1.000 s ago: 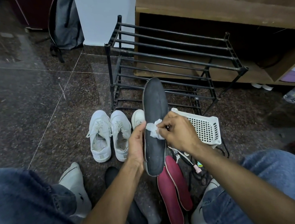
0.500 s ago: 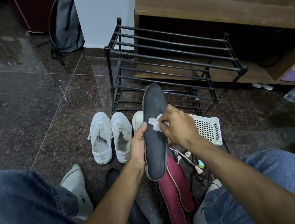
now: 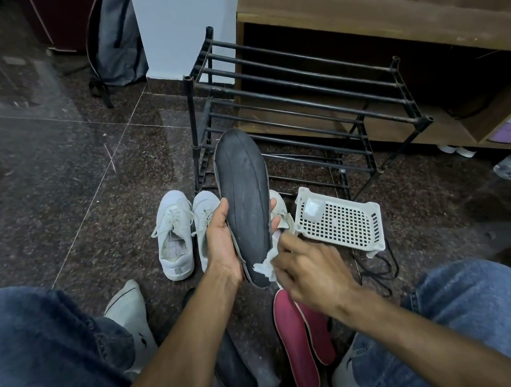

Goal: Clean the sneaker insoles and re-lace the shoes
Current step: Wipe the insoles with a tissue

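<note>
**Wiping the heel of a dark insole**

The left hand (image 3: 222, 245) grips the dark insole (image 3: 244, 201) around its middle, thumb on one edge and fingers curled behind, holding it upright over the floor so its face is presented to the wipe. The right hand (image 3: 307, 270), somewhat blurred, pinches a crumpled white wipe (image 3: 264, 268) against the heel end; the firm left-hand hold likely keeps the insole from bending under that pressure. A second dark insole (image 3: 237, 376) and two red insoles (image 3: 300, 347) lie on the floor between the knees, apparently kept within reach. White sneakers (image 3: 176, 234) stand beyond, beside a white basket (image 3: 340, 225). No brand name or lettering can be read anywhere.
</note>
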Tool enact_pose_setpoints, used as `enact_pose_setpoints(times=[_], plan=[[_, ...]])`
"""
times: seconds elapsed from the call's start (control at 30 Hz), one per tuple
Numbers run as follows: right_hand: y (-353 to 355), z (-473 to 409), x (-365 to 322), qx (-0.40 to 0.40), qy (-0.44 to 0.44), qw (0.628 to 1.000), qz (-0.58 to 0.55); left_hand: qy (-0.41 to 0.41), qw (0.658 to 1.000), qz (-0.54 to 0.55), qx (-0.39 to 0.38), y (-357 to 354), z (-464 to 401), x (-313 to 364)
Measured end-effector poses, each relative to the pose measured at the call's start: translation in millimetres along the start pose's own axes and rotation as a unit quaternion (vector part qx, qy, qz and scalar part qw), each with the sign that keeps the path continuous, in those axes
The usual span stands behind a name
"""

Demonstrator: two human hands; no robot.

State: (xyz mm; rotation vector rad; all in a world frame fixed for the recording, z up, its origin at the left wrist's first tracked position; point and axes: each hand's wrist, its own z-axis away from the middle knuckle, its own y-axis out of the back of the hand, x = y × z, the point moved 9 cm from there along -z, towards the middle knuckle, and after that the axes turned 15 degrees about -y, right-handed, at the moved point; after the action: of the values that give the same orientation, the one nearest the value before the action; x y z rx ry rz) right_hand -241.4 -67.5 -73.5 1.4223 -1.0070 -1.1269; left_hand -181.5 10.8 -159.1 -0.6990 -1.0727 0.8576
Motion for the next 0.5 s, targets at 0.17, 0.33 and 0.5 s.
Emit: enact_pose_setpoints(times=[0.17,0.33,0.5], plan=[[1,3,-14,-0.015,0.037,0.999,-0.002,-0.001,1.0,-0.005,-0.006,4,-1,-2],[12,-37,2,-0.001,-0.039,0.999,0.019,0.026,0.998,-0.046,-0.02,1,6,-18],[-3,-15,-10,-0.063,0.018,0.998,-0.016,0.022,1.0,-0.008,-0.005,6,4,-16]])
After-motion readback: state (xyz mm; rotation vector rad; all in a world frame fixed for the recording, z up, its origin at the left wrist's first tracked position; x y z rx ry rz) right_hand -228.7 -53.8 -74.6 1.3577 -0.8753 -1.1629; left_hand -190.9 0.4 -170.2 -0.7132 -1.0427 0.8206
